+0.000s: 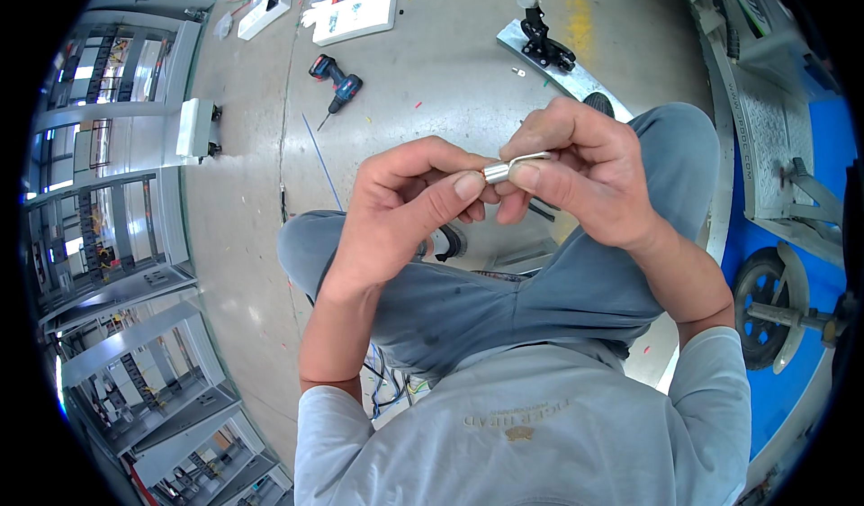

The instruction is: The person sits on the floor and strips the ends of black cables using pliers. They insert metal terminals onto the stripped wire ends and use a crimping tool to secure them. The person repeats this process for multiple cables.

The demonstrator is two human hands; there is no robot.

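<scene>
In front of my lap, both hands come together around a small silver cable lug (pixel 497 174). My right hand (pixel 589 168) pinches the lug between thumb and fingers, and its flat tongue sticks out to the right. At the barrel's left end a bit of copper-coloured wire (pixel 483 173) shows. My left hand (pixel 396 200) is closed, thumb and forefinger pinching this wire right beside the barrel. The rest of the wire is hidden by my fingers.
A cordless drill (pixel 337 83) lies on the floor ahead, near a white box lid (pixel 355 17) with small parts. A black tool (pixel 544 45) rests on a metal bar (pixel 576 78). Open cabinets (pixel 112 141) line the left; a wheeled cart (pixel 765 308) stands right.
</scene>
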